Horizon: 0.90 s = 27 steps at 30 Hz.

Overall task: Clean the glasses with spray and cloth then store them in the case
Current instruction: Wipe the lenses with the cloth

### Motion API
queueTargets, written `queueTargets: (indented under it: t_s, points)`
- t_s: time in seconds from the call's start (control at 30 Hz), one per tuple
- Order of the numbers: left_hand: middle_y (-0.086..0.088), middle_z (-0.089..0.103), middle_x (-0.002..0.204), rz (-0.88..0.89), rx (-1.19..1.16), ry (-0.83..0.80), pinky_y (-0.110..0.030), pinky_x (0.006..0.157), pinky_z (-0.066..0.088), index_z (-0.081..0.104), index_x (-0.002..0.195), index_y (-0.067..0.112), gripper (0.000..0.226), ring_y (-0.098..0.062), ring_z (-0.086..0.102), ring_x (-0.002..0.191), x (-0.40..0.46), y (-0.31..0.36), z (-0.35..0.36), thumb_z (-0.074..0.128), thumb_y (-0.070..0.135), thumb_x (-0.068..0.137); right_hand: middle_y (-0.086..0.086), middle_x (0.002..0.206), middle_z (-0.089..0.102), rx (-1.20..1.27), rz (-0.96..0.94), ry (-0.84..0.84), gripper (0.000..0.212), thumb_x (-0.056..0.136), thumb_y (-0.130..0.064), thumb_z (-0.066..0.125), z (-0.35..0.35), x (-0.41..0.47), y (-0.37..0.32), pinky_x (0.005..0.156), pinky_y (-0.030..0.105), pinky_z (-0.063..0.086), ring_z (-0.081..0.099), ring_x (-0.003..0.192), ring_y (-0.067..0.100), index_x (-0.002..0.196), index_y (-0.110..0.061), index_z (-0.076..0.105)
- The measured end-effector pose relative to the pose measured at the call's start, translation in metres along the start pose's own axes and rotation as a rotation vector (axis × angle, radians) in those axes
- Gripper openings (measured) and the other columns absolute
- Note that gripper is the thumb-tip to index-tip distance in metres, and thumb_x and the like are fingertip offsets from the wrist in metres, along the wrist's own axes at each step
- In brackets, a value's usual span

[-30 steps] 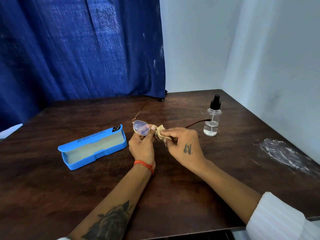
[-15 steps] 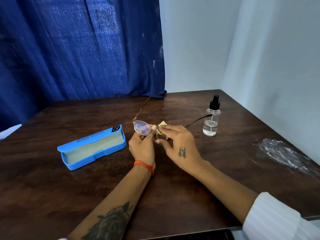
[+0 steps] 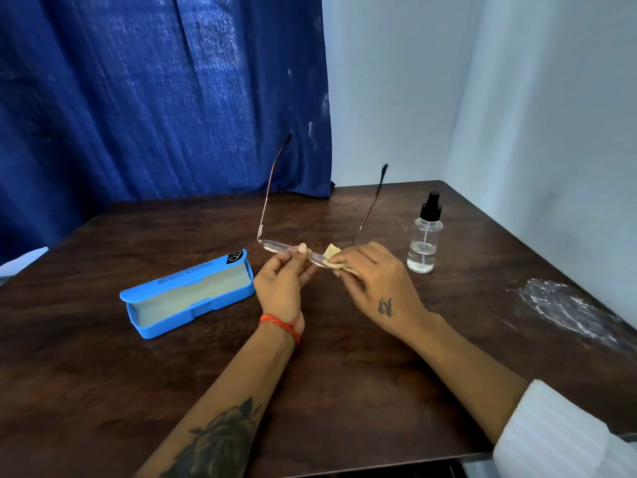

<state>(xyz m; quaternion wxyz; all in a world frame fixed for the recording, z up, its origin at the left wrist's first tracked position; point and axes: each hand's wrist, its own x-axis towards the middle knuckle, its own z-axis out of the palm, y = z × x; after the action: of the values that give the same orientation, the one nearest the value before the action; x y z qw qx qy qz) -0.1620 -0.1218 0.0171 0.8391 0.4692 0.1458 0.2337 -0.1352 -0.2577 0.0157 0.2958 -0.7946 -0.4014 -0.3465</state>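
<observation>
So the left hand (image 3: 282, 281) has its fingers (image 3: 302, 249) curled around the middle of the glasses (image 3: 275, 244), thumb tip showing on top right by the bridge, holding the frame up off the surface with both temple arms unfolded and sticking up and away toward the curtain (image 3: 155, 98). The right hand (image 3: 374, 281) is pinching a small yellowish cloth (image 3: 332, 254) around the right-side lens, fingers closed on it, so that lens is mostly hidden behind cloth and hand. Looks to me like we're in the wiping step, working the second lens while the left one sits bare and clear. The spray bottle (image 3: 424, 236) stands upright just beside the right hand, cap on, a bit of liquid in the bottom, nobody touching it, so I'd guess the spraying is done. The blue case (image 3: 188, 293) lies open to the left of the left hand, lid flipped back, pale lining showing, nothing in it. Next move, as I see it: finish rubbing that lens, let go of the cloth, then fold both temple arms in, because with them standing open like that the glasses won't fit the narrow case. Needs a gentle grip on the frame edges to avoid fresh fingerprints. There's also a whitish smear (image 3: 565, 308) on the dark wooden surface (image 3: 344, 374) off to the right, well apart from everything.
</observation>
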Motion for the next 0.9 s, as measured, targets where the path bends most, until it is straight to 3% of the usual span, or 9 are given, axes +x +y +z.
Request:
queueTargets:
  t_s: [0.17, 0.3, 0.4, 0.47, 0.53, 0.67, 0.77, 0.9]
  points:
    - [-0.008, 0.067, 0.088, -0.041, 0.05, -0.072, -0.025, 0.076, 0.058, 0.065, 0.096, 0.0, 0.016, -0.013, 0.065, 0.083, -0.002, 0.001, 0.0, 0.063, 0.008, 0.083, -0.005, 0.086, 0.07, 0.271, 0.381, 0.024, 0.011, 0.083, -0.014, 0.067, -0.011, 0.008, 0.005, 0.066, 0.021, 0.05, 0.062, 0.075, 0.005, 0.093, -0.015, 0.069]
    - [-0.007, 0.069, 0.088, -0.056, 0.087, -0.056, -0.02, 0.067, 0.057, 0.066, 0.1, 0.003, 0.02, -0.01, 0.065, 0.077, -0.001, 0.001, -0.001, 0.065, 0.01, 0.081, -0.005, 0.081, 0.07, 0.599, 0.684, -0.066, 0.014, 0.08, -0.01, 0.069, -0.013, 0.011, 0.007, 0.064, 0.021, 0.051, 0.064, 0.072, 0.003, 0.085, -0.023, 0.067]
    - [-0.008, 0.069, 0.087, -0.044, 0.119, -0.046, -0.02, 0.065, 0.057, 0.067, 0.095, 0.003, 0.017, -0.012, 0.064, 0.077, -0.002, 0.0, -0.001, 0.067, 0.011, 0.079, 0.002, 0.081, 0.069, 0.84, 0.839, 0.09, 0.022, 0.081, 0.001, 0.065, -0.013, 0.011, 0.006, 0.063, 0.023, 0.049, 0.063, 0.069, 0.006, 0.085, -0.02, 0.066]
    - [-0.008, 0.067, 0.084, -0.042, 0.118, -0.046, -0.02, 0.067, 0.057, 0.068, 0.089, 0.004, 0.013, -0.012, 0.063, 0.075, -0.003, 0.001, 0.001, 0.068, 0.011, 0.079, 0.003, 0.089, 0.07, 0.66, 0.764, 0.272, 0.024, 0.082, 0.002, 0.064, -0.015, 0.011, 0.008, 0.07, 0.024, 0.051, 0.063, 0.077, 0.009, 0.091, -0.02, 0.068]
    - [-0.009, 0.067, 0.083, -0.047, 0.109, -0.052, -0.02, 0.067, 0.057, 0.068, 0.087, 0.005, 0.011, -0.012, 0.063, 0.074, -0.003, 0.001, 0.002, 0.069, 0.012, 0.078, 0.0, 0.096, 0.07, 0.361, 0.503, 0.335, 0.025, 0.082, 0.0, 0.063, -0.016, 0.011, 0.007, 0.077, 0.017, 0.049, 0.062, 0.085, 0.006, 0.099, -0.016, 0.07]
    - [-0.009, 0.067, 0.083, -0.052, 0.095, -0.055, -0.02, 0.064, 0.057, 0.067, 0.087, 0.004, 0.01, -0.011, 0.064, 0.071, -0.004, 0.0, 0.002, 0.067, 0.011, 0.08, 0.01, 0.097, 0.067, 0.054, 0.067, 0.233, 0.023, 0.078, -0.002, 0.066, -0.002, 0.004, 0.001, 0.081, 0.027, 0.049, 0.06, 0.089, 0.02, 0.101, -0.006, 0.071]
    - [-0.009, 0.066, 0.08, -0.035, 0.087, -0.072, -0.02, 0.062, 0.057, 0.067, 0.084, 0.004, 0.006, -0.009, 0.064, 0.066, -0.004, -0.001, 0.002, 0.065, 0.009, 0.082, 0.015, 0.103, 0.066, -0.088, -0.039, 0.124, 0.02, 0.081, -0.008, 0.068, 0.01, 0.001, 0.0, 0.087, 0.029, 0.046, 0.058, 0.091, 0.028, 0.099, 0.0, 0.07]
    - [-0.007, 0.066, 0.076, -0.015, 0.107, -0.071, -0.018, 0.061, 0.056, 0.066, 0.082, 0.004, 0.005, -0.009, 0.063, 0.066, -0.003, -0.002, 0.0, 0.063, 0.009, 0.083, 0.014, 0.097, 0.069, -0.105, -0.125, 0.095, 0.013, 0.079, 0.005, 0.063, 0.018, 0.001, -0.002, 0.083, 0.03, 0.048, 0.061, 0.085, 0.03, 0.088, 0.002, 0.072]
